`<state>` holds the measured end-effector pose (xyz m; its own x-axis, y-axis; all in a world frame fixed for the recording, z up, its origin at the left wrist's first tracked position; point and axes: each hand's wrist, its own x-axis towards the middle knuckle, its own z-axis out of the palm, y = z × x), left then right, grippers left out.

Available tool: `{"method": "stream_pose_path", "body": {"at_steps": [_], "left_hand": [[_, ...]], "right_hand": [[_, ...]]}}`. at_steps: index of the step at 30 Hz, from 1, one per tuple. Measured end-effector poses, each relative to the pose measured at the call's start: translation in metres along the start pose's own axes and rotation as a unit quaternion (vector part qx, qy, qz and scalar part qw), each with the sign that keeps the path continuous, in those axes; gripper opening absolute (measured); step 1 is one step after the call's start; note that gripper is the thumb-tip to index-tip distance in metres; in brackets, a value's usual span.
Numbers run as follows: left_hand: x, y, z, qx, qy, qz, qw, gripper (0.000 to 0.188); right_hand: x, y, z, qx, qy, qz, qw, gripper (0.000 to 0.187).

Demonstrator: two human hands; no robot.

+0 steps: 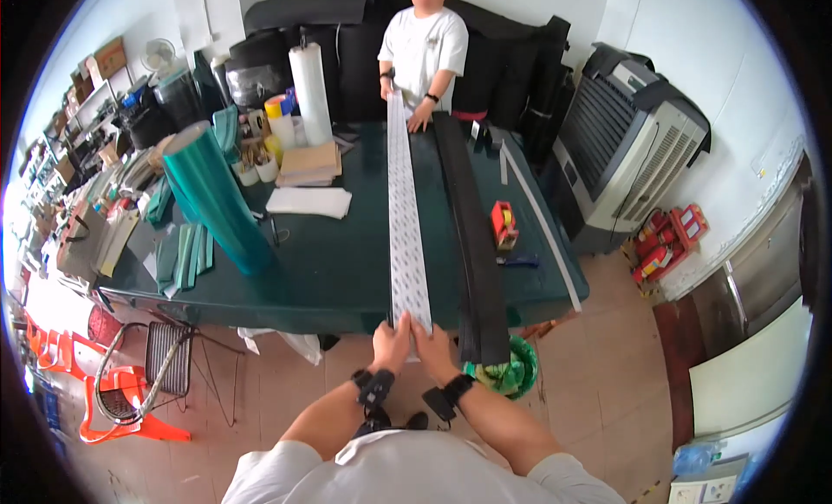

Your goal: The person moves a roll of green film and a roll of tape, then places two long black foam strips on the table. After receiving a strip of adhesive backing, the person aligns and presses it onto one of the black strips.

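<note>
A long white patterned strip (406,218) runs the length of the dark green table (338,261). My left hand (392,342) and my right hand (431,346) both pinch its near end at the table's front edge. At the far end a person in a white shirt (425,49) holds the strip down with both hands. A long black strip (472,227) lies just to the right of the white one, its near end hanging over the table edge.
A teal roll (215,196), a white roll (310,92), cups, paper stacks and green pieces fill the table's left half. A red tape dispenser (503,224) and thin white strip (542,218) lie right. A large air cooler (633,144) stands right; orange chairs (113,400) left.
</note>
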<state>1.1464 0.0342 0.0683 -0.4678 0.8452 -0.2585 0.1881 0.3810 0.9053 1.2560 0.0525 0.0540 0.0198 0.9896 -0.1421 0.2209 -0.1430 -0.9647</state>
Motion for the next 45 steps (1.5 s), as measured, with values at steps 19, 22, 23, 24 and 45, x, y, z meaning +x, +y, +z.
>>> {"method": "stream_pose_path", "body": {"at_steps": [19,22,23,24,45], "left_hand": [[0.001,0.012,-0.012,-0.291,-0.122,-0.247,0.916,0.073],[0.007,-0.007,-0.004,-0.256,-0.087,-0.268,0.925,0.071],[0.008,-0.011,-0.004,-0.186,-0.07,-0.215,0.956,0.07],[0.005,-0.015,-0.002,-0.117,-0.053,-0.162,0.978,0.068],[0.011,0.005,-0.006,-0.168,-0.077,-0.187,0.965,0.078]], "right_hand": [[-0.035,-0.001,-0.002,-0.102,0.034,-0.046,0.993,0.058],[-0.034,0.01,0.0,-0.116,0.015,-0.07,0.991,0.057],[-0.03,0.013,0.001,-0.074,0.004,-0.065,0.995,0.054],[-0.027,0.015,-0.001,-0.032,-0.008,-0.06,0.998,0.052],[-0.025,0.003,0.01,-0.088,0.029,-0.03,0.995,0.058]]}}
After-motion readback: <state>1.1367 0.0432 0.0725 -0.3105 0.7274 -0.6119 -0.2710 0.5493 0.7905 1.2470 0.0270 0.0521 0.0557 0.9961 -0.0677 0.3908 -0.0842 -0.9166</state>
